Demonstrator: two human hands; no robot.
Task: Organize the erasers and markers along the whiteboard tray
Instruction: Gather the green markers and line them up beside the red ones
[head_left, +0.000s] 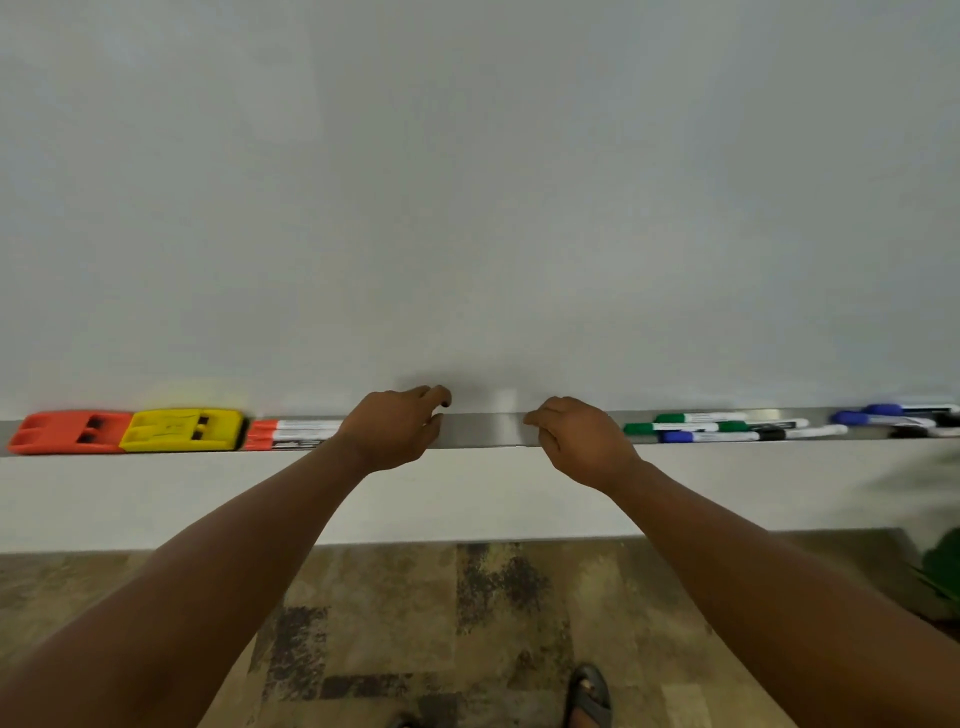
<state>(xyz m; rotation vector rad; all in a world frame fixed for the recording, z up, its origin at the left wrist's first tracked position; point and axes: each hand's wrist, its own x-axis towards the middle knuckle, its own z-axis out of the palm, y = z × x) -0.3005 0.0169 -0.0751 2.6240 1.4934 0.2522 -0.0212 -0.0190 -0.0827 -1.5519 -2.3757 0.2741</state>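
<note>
A metal whiteboard tray (483, 428) runs across the view. At its left end lie an orange eraser (70, 431) and a yellow eraser (182, 429), touching end to end. Two red-capped markers (291, 434) lie right of them. My left hand (397, 428) covers their right ends with curled fingers; whether it grips them is hidden. My right hand (576, 441) rests at the tray's front edge, fingers pinched together with nothing visible in them. Further right lie green markers (691, 422), a blue marker (711, 436), a black-capped one (800, 432), then more blue markers (883, 414).
The white board (467, 208) fills the upper view, with a white wall strip below the tray. A patterned floor (415, 623) and a sandalled foot (589, 696) show at the bottom. A green plant (943, 566) stands at the right edge.
</note>
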